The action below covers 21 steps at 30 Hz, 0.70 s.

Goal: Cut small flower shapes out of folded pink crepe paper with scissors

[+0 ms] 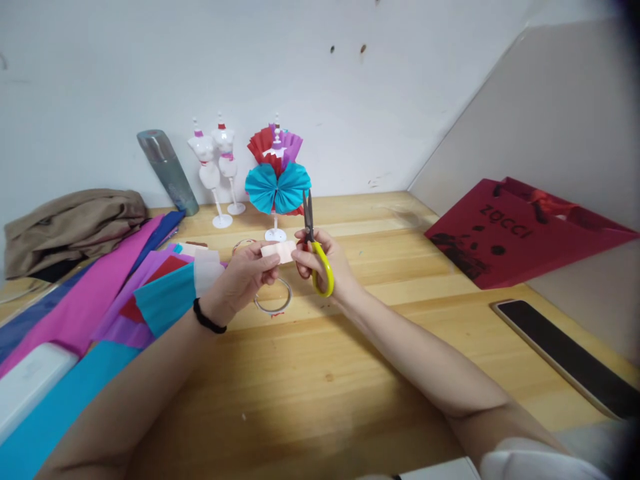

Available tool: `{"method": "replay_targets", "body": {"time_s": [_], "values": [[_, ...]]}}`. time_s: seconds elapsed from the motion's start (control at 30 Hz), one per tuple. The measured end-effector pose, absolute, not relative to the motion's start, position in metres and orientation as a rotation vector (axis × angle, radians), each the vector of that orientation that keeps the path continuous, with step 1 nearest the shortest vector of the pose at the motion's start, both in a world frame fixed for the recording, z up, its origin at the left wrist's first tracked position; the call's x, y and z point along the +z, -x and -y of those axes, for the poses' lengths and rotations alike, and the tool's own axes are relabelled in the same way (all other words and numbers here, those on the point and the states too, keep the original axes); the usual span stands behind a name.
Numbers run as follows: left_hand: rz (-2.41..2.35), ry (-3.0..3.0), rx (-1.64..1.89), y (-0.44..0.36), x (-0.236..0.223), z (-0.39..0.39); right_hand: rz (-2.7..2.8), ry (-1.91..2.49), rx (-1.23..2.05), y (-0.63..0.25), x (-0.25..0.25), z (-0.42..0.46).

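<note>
A small pale pink strip of paper (279, 253) spans the gap between both hands. My left hand (245, 270), with a black band at the wrist, pinches its left end. The fingertips of my right hand (333, 263) touch the other end. That same hand also holds yellow-handled scissors (323, 270), blades pointing up. Behind the hands stands a mini dress form (275, 235) dressed in pleated paper, a blue bow-like fan (278, 188) in front and red and purple pleats above. A roll of tape (273, 311) lies on the table just below the hands.
Two white mini dress forms (209, 173) and a grey-green bottle (169, 173) stand by the wall. Coloured crepe paper (167, 297) and a brown cloth (75, 227) lie at left. A red paper bag (525, 233) and a phone (565, 353) are on the right of the wooden table (320, 387).
</note>
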<state>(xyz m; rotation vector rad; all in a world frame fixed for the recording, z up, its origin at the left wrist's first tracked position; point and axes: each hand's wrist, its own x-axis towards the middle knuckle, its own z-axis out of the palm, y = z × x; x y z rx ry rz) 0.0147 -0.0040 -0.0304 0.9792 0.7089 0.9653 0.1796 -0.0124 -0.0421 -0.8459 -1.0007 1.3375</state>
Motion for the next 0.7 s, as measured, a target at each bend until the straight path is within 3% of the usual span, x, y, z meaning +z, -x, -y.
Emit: {"method": "replay_targets", "body": {"time_s": [0.3, 0.7], "values": [[-0.816, -1.05, 1.108, -0.018, -0.03, 0.008, 1.058, 0.862, 1.297, -0.176, -0.034, 0.015], [-0.748, -0.944, 0.99, -0.023, -0.036, 0.013, 0.991, 0.863, 1.32, -0.176, -0.047, 0.014]]}}
